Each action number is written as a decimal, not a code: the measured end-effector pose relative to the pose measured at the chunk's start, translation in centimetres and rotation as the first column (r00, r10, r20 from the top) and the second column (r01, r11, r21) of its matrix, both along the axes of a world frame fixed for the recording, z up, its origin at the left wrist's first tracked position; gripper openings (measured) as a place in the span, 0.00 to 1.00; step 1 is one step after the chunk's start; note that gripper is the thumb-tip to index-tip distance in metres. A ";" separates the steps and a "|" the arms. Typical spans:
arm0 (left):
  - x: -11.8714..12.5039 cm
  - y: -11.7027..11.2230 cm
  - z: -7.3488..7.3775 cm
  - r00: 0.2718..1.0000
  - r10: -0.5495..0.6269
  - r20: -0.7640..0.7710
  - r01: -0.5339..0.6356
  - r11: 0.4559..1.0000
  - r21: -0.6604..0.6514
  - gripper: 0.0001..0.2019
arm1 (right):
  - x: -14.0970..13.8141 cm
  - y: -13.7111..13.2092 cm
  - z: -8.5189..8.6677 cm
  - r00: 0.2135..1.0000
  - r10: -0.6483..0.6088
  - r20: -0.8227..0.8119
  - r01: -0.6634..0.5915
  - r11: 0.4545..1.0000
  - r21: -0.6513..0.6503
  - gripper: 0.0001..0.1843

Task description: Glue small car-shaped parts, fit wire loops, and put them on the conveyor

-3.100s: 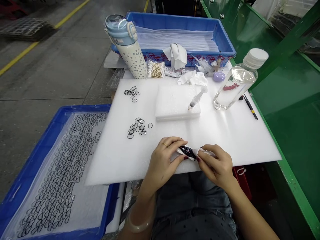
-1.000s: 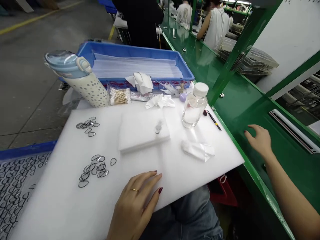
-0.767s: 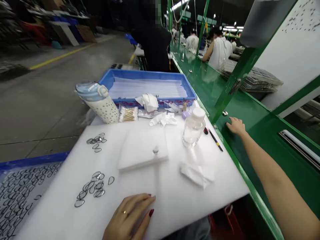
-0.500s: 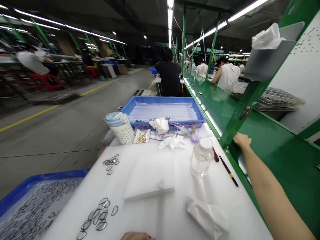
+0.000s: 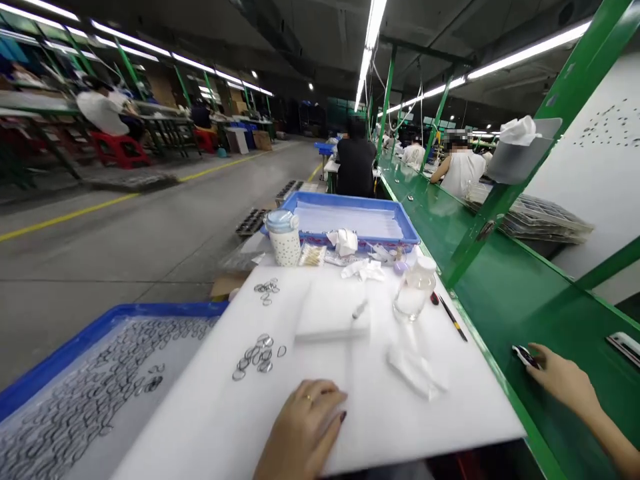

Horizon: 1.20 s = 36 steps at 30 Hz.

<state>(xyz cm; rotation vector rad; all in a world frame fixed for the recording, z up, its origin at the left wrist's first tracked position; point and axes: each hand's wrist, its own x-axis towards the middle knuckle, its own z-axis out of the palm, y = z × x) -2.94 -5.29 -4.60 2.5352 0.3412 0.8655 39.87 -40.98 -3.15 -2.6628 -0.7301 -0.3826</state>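
Observation:
My left hand point(image 5: 305, 427), with a ring on one finger, rests palm down on the white work surface point(image 5: 200, 433). Its fingers are stretched out, thumb apart, and nothing shows in them. Over on the green bench, the fingertips of my right hand point(image 5: 565, 380) close on a small white and black object point(image 5: 525, 357) whose kind I cannot make out. Ahead of the left hand lies a white foam block point(image 5: 330, 313) with a small pale piece point(image 5: 360, 309) on top. Thin dark-rimmed oval rings point(image 5: 257, 357) lie in a cluster to its left, a smaller cluster point(image 5: 267, 290) behind them.
A clear jar point(image 5: 415, 290), tweezers point(image 5: 454, 320) and a crumpled tissue point(image 5: 416, 373) lie on the right. Behind stand a dotted cup point(image 5: 285, 243), cotton swabs point(image 5: 313, 255) and a blue tray point(image 5: 407, 233). Another blue tray point(image 5: 115, 317) holds many rings. A green post point(image 5: 475, 233) rises beside the bench.
My right hand has moved back along the green bench, away from the post, to the white and black object. My left hand has come further into view. The camera view has shifted.

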 end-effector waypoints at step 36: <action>0.0 -2.9 1.3 0.986 -0.164 -0.003 0.154 0.935 -0.319 0.27 | -27.4 20.8 5.4 0.327 0.909 -0.259 -0.128 0.315 0.940 0.12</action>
